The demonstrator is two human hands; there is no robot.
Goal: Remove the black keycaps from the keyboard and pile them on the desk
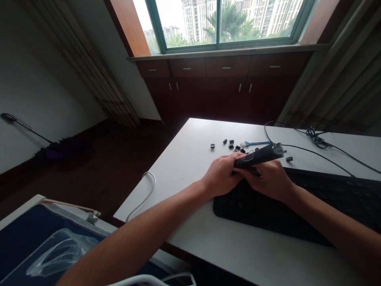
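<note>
- Evidently, a dark, slim, oblong object (pixel 256 156) is held above the far left part of the keyboard, smooth and flat-sided, with a shiny, pale end pointing right.
- The left hand (pixel 223 174) has its fingers closed round the object's left end.
- The right hand (pixel 272 178) sits under the object, fingers bent; I cannot tell how firmly they grip, since the tips are hidden.
- The keyboard (pixel 256 212) is matte black with rounded corners, lying slantwise beneath both hands and reaching the right side.
- Small, blocky black pieces (pixel 231 141) lie scattered on the far side, some partly behind the held object, near a slender blue brush (pixel 257 143) with pale bristles.
- A thin black cable (pixel 317 138) loops and bunches at far right.
- White, smooth tabletop (pixel 175 171) leaves room between the keyboard and the left edge, where a white cord (pixel 154 184) curls over.
</note>
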